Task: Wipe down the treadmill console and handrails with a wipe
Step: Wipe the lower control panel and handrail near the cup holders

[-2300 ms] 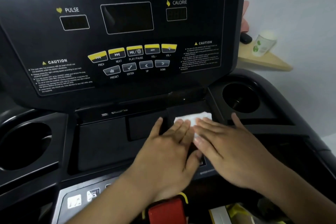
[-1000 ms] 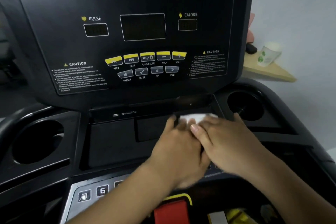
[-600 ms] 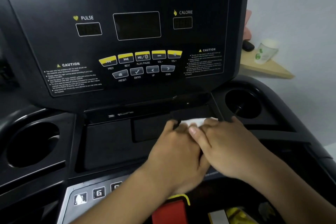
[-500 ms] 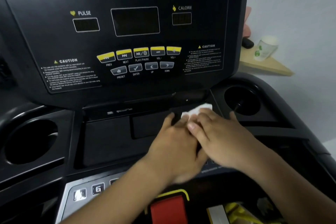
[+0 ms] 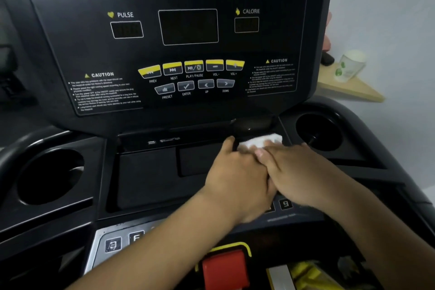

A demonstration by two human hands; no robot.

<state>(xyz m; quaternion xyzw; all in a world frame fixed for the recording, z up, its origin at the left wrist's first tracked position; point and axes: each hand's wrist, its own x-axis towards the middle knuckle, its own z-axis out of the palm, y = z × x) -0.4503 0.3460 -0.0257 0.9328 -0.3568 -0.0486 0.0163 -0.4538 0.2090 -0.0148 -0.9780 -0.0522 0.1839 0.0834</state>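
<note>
**White wipe under both hands at the foot of the console**

White and crumpled, the wipe [image 5: 260, 142] lies on the black ledge just below the upright panel of the treadmill console [image 5: 188, 106], to the right of centre and near the right cup holder [image 5: 317, 130]. Only its far edge shows; the rest is covered by fingers.

The left hand [image 5: 237, 179] lies palm down on it, with the thumb stretched out to the left and touching the ledge. Its fingers are close together, but the other hand hides most of them, so I cannot tell whether they grip the wipe or only press it. The right hand [image 5: 303, 172] lies beside and partly over the left, its fingers held together and fairly straight across the left knuckles, the tips reaching the wipe.

Yellow media buttons [image 5: 193, 67] and grey menu buttons sit on the panel above. A left cup holder [image 5: 50, 175] is well apart from the hands. A red stop button [image 5: 226, 268] sits below the wrists. On the right, a paper cup [image 5: 350, 66] stands on a wooden corner shelf [image 5: 355, 92].
</note>
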